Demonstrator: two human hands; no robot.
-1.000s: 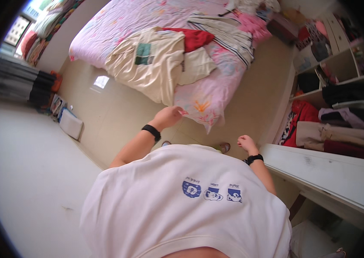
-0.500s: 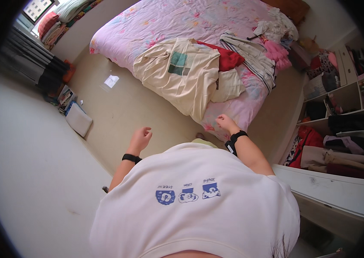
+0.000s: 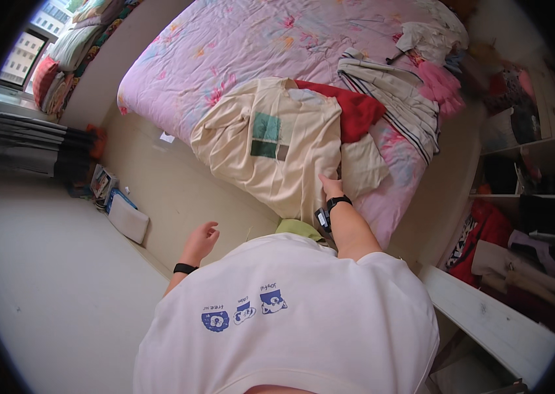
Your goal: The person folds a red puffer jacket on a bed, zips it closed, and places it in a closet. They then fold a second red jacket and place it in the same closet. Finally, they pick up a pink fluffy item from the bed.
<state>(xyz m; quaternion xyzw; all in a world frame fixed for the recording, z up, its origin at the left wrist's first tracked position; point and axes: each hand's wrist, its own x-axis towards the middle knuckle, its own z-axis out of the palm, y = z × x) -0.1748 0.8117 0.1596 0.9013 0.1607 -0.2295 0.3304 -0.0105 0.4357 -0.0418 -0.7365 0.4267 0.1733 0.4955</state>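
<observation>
A cream long-sleeved top (image 3: 225, 138) with a green and brown patchwork square lies rumpled over the near edge of the bed. At its right side my right hand (image 3: 332, 186) has its fingers closed on the cloth, the fingertips partly hidden. My left hand (image 3: 201, 243) hangs over the floor to the left, apart from the clothes, fingers loosely bent with nothing in them. Beside the top lie a red garment (image 3: 360, 113) and a smaller cream cloth piece (image 3: 362, 167). Farther right a white garment with dark stripes (image 3: 389, 92) is spread out.
The bed (image 3: 172, 72) has a pink floral cover. A pink frilly garment (image 3: 440, 87) and white clothes (image 3: 425, 43) lie at its far right. Open shelves (image 3: 520, 148) with folded clothes stand on the right. Books (image 3: 103, 184) and a pale flat object (image 3: 129, 218) lean by the left wall.
My right hand has moved left from above the bed corner onto the cream top. My left hand has shifted slightly left and lower in view. The view has tilted and moved closer to the bed.
</observation>
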